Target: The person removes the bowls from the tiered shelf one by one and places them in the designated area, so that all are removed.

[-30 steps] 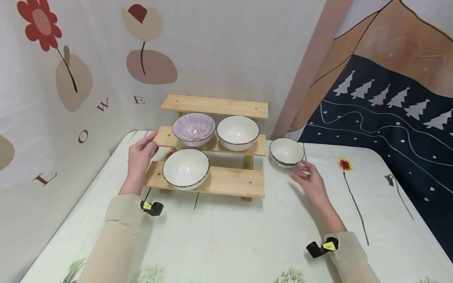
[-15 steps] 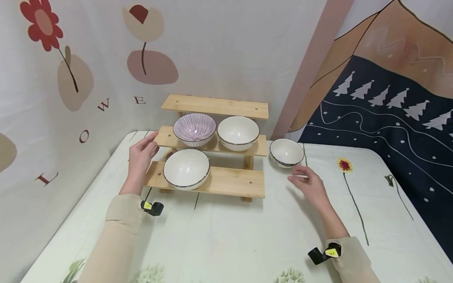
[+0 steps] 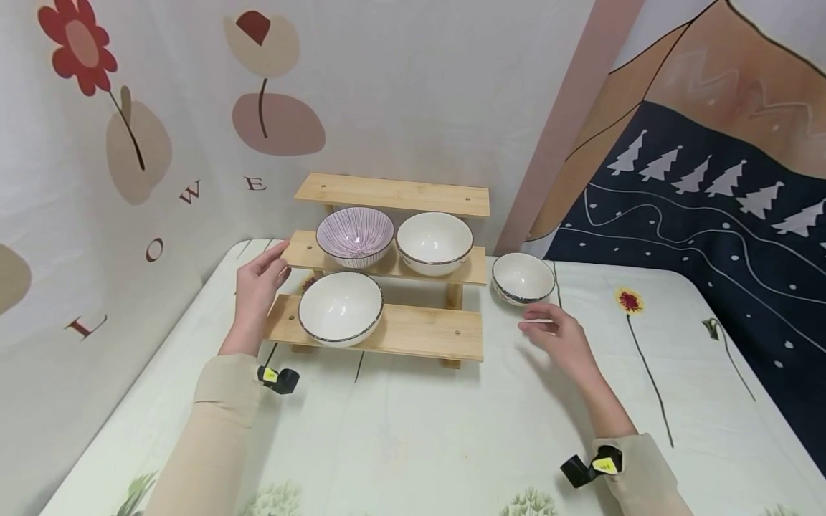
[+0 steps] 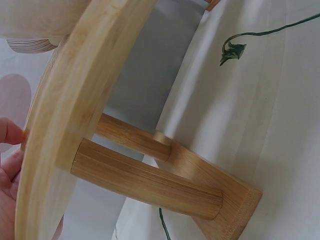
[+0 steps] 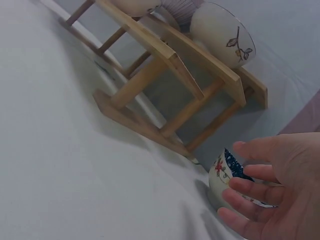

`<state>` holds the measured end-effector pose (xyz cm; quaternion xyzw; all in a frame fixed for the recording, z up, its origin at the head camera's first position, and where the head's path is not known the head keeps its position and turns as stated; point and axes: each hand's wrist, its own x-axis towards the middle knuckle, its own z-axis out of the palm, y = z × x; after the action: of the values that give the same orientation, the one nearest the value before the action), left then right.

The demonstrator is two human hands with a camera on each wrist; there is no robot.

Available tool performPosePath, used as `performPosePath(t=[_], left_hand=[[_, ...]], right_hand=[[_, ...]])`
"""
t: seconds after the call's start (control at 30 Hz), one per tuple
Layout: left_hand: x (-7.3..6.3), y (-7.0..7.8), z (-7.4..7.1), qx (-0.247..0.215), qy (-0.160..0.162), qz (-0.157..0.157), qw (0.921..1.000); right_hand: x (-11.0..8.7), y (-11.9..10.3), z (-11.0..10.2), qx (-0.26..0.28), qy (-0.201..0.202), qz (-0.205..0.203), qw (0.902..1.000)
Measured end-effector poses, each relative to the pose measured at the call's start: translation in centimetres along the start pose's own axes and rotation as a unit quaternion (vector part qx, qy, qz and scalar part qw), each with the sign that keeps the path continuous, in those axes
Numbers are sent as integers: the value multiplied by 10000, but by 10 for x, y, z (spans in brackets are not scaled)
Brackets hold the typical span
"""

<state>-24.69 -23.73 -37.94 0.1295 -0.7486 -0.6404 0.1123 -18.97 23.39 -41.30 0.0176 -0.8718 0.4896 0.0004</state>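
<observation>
My left hand (image 3: 254,295) holds the left end of the middle board of a three-tier wooden shelf (image 3: 426,330); its fingertips meet the board's edge in the left wrist view. On that middle tier sit a purple-striped bowl (image 3: 355,236) and, to its right, a white bowl (image 3: 434,242). Another white dark-rimmed bowl (image 3: 340,308) stands on the left of the lowest tier. A smaller bowl (image 3: 523,276) is on the cloth right of the shelf. My right hand (image 3: 560,337) hovers just in front of it, holding nothing, its fingers (image 5: 255,187) spread and relaxed in the right wrist view.
A pale flower-printed cloth (image 3: 400,437) covers the table. Behind the shelf hangs a light curtain (image 3: 419,93) with printed flowers, and a dark tree-patterned cloth (image 3: 697,222) hangs at the right. The shelf's top board (image 3: 393,193) stands close to the curtain.
My right hand has drawn slightly back and left from the small bowl's right side to in front of it. The left hand, shelf and bowls look unchanged.
</observation>
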Motion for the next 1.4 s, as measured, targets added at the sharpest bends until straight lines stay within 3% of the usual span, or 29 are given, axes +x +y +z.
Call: performPosePath(t=[0.6,0.87,1.13,1.4], left_hand=[[-1,-1,1,-32,1,-25,10000],[0,-1,1,-137,-18,-50,9999],[0,-2,0,0,-8,-16,10000],[-1,-1,0,31,-8,22,10000]], right_hand=[[-2,-14,7,-101,-45,-428,9990],[-8,-30,9,118,-9,-612,9981],[-13,-50,13,171,-121,-456,9987],[-13,-60,19,235,-211,-731,9968]])
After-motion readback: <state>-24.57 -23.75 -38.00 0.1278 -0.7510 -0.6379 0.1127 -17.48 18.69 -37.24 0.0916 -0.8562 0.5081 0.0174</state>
